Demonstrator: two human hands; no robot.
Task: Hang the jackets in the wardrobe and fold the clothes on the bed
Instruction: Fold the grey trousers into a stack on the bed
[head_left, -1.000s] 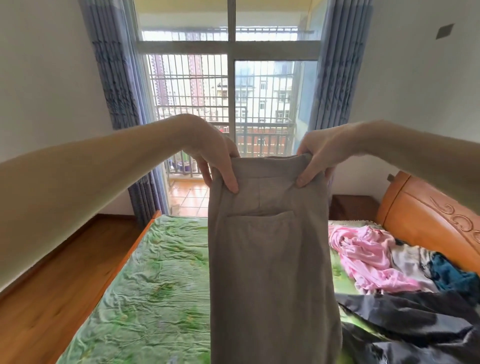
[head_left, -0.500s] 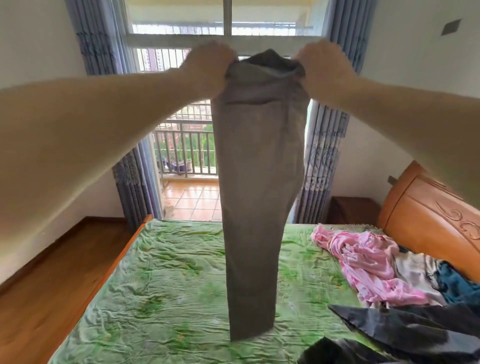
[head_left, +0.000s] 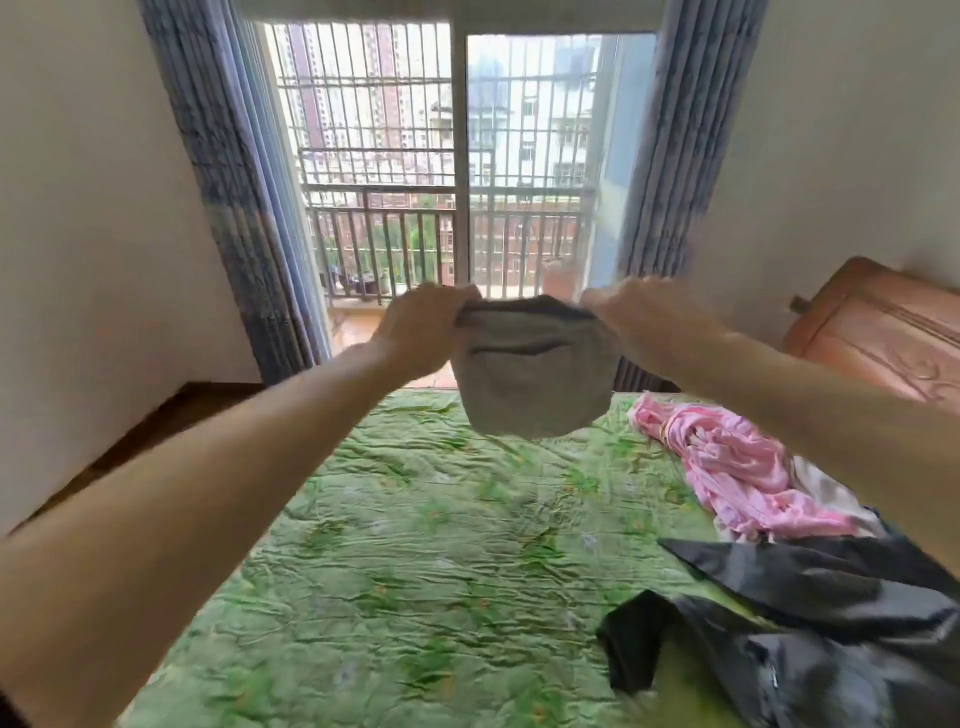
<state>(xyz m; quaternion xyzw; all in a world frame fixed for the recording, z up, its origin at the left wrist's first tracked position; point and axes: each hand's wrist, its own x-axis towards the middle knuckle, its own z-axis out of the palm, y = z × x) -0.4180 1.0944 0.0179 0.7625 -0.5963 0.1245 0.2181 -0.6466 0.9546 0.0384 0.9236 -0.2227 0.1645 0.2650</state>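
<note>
Green quilted bed cover (head_left: 415, 571) takes up most of what you're looking at, and honestly most of it is bare, so you've got loads of room to lay things flat. Along the right edge of the bed the unfolded stuff is bunched up: a dark jacket (head_left: 810, 623) sprawled at the near right corner, and just past it toward the headboard (head_left: 878, 338) a crumpled pink garment (head_left: 737, 462) with a bit of pale cloth peeking out beside it. None of that looks folded or hung, and I can't spot a wardrobe anywhere in view, so my guess is you're early on.

Smallest piece is the one in play: grey trousers (head_left: 535, 384), held up in the air over the far edge of the bed, in front of the balcony door (head_left: 457, 171). Only the waistband and pocket part shows, and the lower end hangs clear of the cover.

Your left hand (head_left: 426, 332) pinches the left end of the waistband with fingers curled round the cloth, and your right hand (head_left: 644, 322) does the same on the right end. It's a bit blurry but both grips look closed on fabric.

So: trousers mid-fold at best, jacket and the pink garment to go.
</note>
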